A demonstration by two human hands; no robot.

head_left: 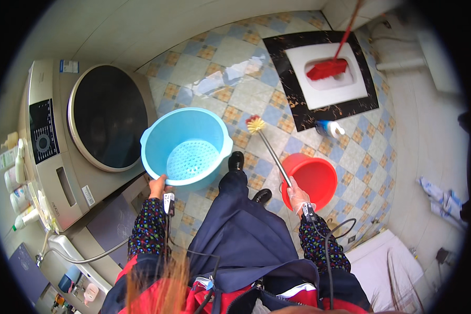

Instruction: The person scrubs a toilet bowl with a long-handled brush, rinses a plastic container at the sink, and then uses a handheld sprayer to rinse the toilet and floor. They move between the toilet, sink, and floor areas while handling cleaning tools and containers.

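My left hand grips the near rim of a light blue plastic basin, which is tilted so that its bumpy bottom shows. In a clear glove, my right hand is closed round the handle of a scrub brush. The brush has a steel handle and a pale yellow, reddish bristle head, and it points away from me above the floor. Just beyond my right hand stands a red bucket. I cannot tell whether the brush touches the bucket's rim.
A front-loading washing machine stands at left, with bottles beside it and a sink nearer me. Far right, a red broom rests over a squat toilet. A blue-and-white bottle stands near its black border on the tiled floor.
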